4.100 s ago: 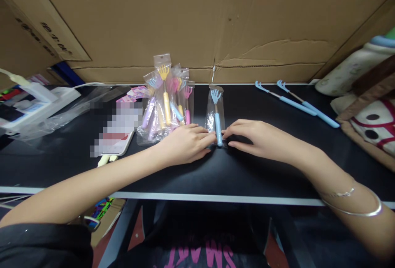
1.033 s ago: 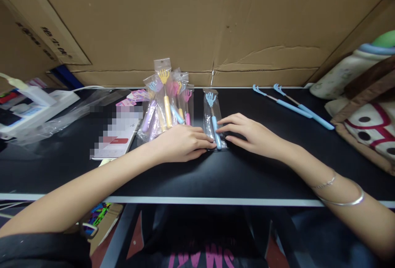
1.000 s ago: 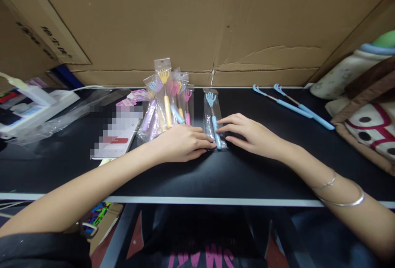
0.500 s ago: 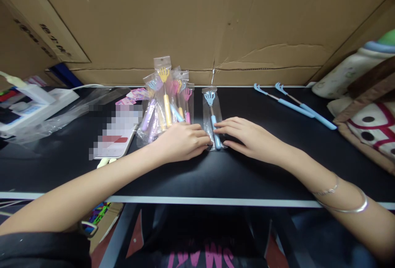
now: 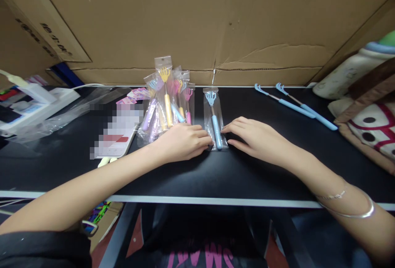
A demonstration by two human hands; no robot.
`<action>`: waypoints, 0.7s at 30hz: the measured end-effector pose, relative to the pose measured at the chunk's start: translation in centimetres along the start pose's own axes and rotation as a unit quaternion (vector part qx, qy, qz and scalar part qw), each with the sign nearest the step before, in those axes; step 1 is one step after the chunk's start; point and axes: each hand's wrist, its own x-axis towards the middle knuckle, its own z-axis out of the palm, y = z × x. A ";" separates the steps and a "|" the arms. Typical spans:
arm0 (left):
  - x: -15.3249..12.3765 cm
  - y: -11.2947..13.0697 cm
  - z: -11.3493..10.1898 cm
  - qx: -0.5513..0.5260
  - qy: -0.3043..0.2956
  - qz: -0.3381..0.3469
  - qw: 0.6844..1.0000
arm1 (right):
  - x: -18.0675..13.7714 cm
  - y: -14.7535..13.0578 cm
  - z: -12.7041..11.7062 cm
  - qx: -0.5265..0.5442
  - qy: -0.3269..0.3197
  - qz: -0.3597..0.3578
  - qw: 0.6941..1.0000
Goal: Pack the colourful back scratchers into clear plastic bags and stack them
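A blue back scratcher [image 5: 217, 131] with a hand-shaped head lies in a clear plastic bag [image 5: 208, 123] on the black table. My left hand [image 5: 189, 142] rests at the lower left edge of this bag, its fingers stretched out and its fingertips at the plastic. To the right, my right hand [image 5: 251, 137] is open, thumb and fingers apart, with its fingertips by the bag's right edge. Just beyond my left hand is a pile of bagged back scratchers [image 5: 167, 109] in yellow, purple, pink and blue; my hand hides its lower part.
Two unbagged blue back scratchers [image 5: 298, 108] lie at the right, near a fabric bag [image 5: 361, 124]. A phone [image 5: 121, 132], pink cards [image 5: 137, 94], loose clear plastic [image 5: 70, 114] and a white power strip [image 5: 40, 109] are at the left. Cardboard [image 5: 191, 21] stands along the back.
My right hand has drawn slightly right, off the back scratcher's handle to the edge of its bag. My left hand has stayed nearly still.
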 end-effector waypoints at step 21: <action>0.2 0.1 -0.2 0.006 -0.031 -0.007 0.999 | -1.1 0.1 -0.3 0.056 -0.063 0.010 0.996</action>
